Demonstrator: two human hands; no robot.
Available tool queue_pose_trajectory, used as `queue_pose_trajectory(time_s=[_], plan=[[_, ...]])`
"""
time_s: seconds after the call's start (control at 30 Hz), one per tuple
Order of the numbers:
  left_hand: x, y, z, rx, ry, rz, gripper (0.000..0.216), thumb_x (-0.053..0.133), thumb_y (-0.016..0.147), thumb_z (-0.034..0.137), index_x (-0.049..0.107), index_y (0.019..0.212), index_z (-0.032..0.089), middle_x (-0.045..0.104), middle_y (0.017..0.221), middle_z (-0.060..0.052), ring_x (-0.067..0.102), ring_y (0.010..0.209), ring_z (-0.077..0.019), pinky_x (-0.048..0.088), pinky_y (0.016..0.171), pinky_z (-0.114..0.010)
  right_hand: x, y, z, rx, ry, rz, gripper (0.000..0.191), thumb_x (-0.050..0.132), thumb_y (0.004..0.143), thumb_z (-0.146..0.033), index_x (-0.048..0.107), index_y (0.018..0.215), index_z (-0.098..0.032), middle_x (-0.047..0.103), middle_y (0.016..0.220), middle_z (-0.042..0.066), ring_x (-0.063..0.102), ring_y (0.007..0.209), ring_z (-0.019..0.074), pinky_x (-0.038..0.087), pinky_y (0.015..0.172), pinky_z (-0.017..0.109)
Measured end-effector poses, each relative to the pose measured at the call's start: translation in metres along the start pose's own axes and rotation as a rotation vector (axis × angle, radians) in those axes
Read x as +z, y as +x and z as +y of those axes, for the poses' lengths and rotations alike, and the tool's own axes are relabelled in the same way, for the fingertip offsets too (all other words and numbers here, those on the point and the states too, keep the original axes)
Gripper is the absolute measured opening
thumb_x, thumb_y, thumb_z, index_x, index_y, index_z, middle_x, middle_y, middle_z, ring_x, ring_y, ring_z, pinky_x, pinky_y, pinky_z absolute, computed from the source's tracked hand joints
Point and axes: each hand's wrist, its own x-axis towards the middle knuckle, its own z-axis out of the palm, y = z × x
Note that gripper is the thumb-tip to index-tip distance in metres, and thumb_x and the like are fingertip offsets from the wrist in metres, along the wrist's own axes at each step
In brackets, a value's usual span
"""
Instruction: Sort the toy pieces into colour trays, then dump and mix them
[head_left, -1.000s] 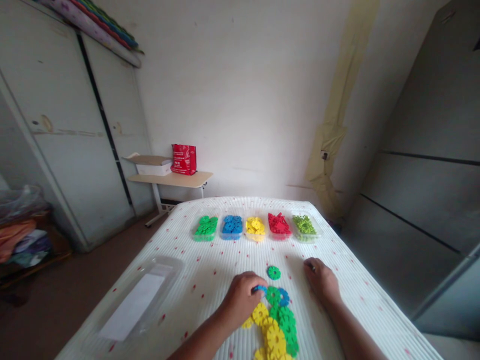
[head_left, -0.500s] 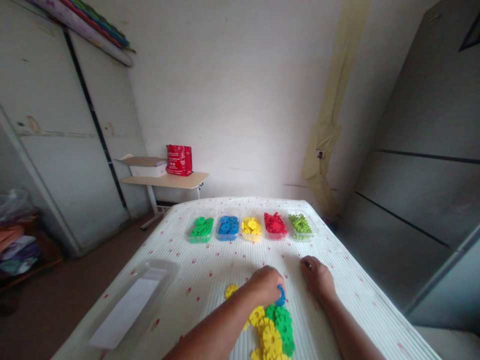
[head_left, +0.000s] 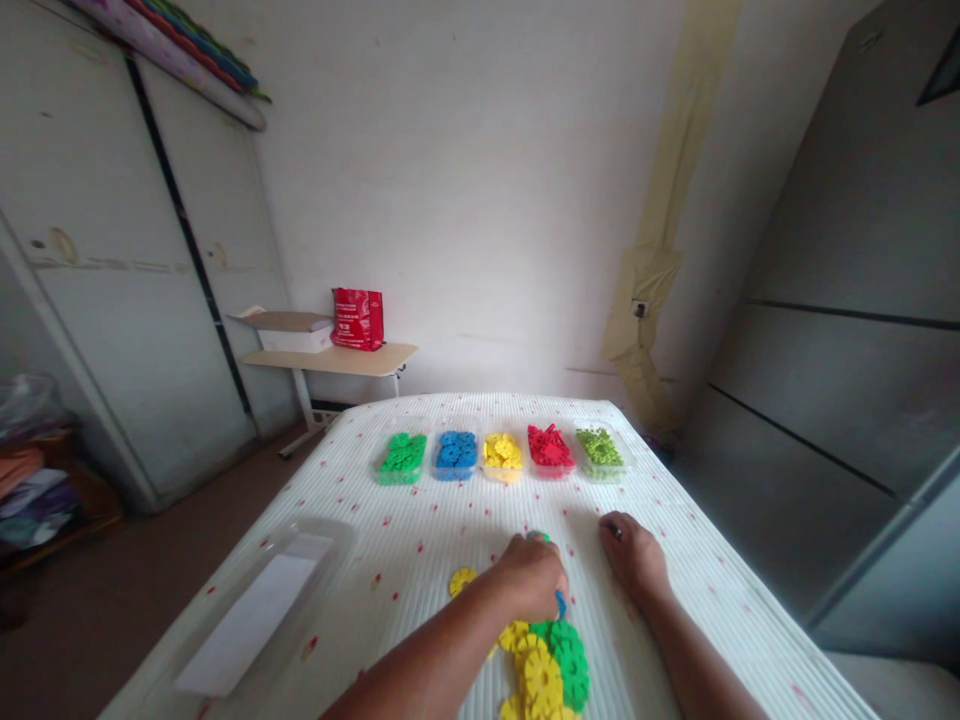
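Observation:
My left hand [head_left: 534,578] is closed on a blue notched disc [head_left: 561,605], of which only an edge shows past the fingers. Just below it lie overlapping green discs [head_left: 573,665] and yellow discs [head_left: 540,680], joined or stacked in a cluster. One yellow disc [head_left: 460,581] pokes out left of the wrist, and part of a green disc [head_left: 538,536] shows beyond the knuckles. To the right, my right hand [head_left: 636,556] rests on the tablecloth with fingers curled in. A small dark spot, perhaps a ring, shows at its fingers.
Along the far side stand clear tubs of green discs [head_left: 403,455], blue discs [head_left: 456,452], yellow discs [head_left: 502,453], red pieces [head_left: 550,448] and light-green pieces [head_left: 599,450]. A clear tray with a white sheet [head_left: 259,615] lies at left. Behind is a side table [head_left: 352,360] with a red bag [head_left: 358,319].
My left hand has lowered slightly toward the near cluster with the blue disc, and a green disc edge now shows beyond it. My right hand has hardly moved.

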Motion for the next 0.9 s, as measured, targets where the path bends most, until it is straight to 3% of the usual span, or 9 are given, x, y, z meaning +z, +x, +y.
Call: queue_pose_trajectory(time_s=[0.1, 0.23, 0.37, 0.57, 0.73, 0.9], plan=[[0.001, -0.004, 0.005, 0.010, 0.008, 0.029, 0.025, 0.060, 0.060, 0.015, 0.075, 0.079, 0.019, 0.068, 0.087, -0.011, 0.056, 0.091, -0.0300, 0.039, 0.085, -0.045, 0.001, 0.000, 0.001, -0.002, -0.001, -0.002, 0.022, 0.040, 0.079, -0.025, 0.062, 0.078, -0.020, 0.065, 0.082, 0.004, 0.060, 0.071, 0.0158, 0.038, 0.061, 0.023], [0.003, -0.008, 0.001, 0.047, -0.072, 0.080, 0.026, 0.058, 0.061, 0.014, 0.075, 0.080, 0.022, 0.068, 0.080, -0.006, 0.058, 0.083, -0.0226, 0.041, 0.084, -0.034, 0.002, 0.001, 0.003, -0.004, -0.002, -0.011, 0.021, 0.040, 0.079, -0.024, 0.061, 0.078, -0.020, 0.065, 0.083, 0.003, 0.060, 0.071, 0.0154, 0.038, 0.061, 0.023], [-0.005, -0.012, -0.015, 0.021, -0.229, 0.175, 0.028, 0.057, 0.060, 0.013, 0.075, 0.079, 0.023, 0.068, 0.077, -0.003, 0.059, 0.077, -0.0179, 0.043, 0.072, -0.025, 0.001, 0.001, 0.002, -0.004, -0.002, -0.026, 0.020, 0.040, 0.080, -0.024, 0.060, 0.078, -0.020, 0.064, 0.082, 0.003, 0.060, 0.072, 0.0156, 0.038, 0.062, 0.023], [-0.018, -0.014, -0.041, -0.104, -0.569, 0.336, 0.026, 0.058, 0.055, 0.014, 0.074, 0.076, 0.017, 0.067, 0.071, 0.000, 0.058, 0.065, -0.0135, 0.044, 0.060, -0.022, -0.001, 0.000, 0.000, 0.004, -0.003, -0.031, 0.019, 0.041, 0.079, -0.024, 0.059, 0.079, -0.020, 0.064, 0.083, 0.003, 0.060, 0.072, 0.0155, 0.038, 0.062, 0.023], [-0.022, -0.016, -0.065, -0.301, -0.848, 0.556, 0.035, 0.056, 0.061, 0.023, 0.067, 0.092, 0.010, 0.058, 0.054, 0.002, 0.046, 0.040, -0.0080, 0.037, 0.040, -0.020, -0.002, -0.002, -0.002, -0.003, -0.010, -0.033, 0.019, 0.041, 0.080, -0.023, 0.060, 0.079, -0.020, 0.063, 0.083, 0.003, 0.059, 0.071, 0.0149, 0.037, 0.061, 0.023], [-0.060, -0.016, -0.101, -0.435, -0.965, 0.859, 0.039, 0.061, 0.066, 0.032, 0.061, 0.098, 0.009, 0.059, 0.062, 0.000, 0.052, 0.046, -0.0077, 0.040, 0.044, -0.019, -0.002, -0.002, -0.002, 0.003, -0.014, -0.030, 0.019, 0.042, 0.080, -0.022, 0.061, 0.079, -0.021, 0.063, 0.082, 0.003, 0.058, 0.070, 0.0145, 0.037, 0.060, 0.022]])
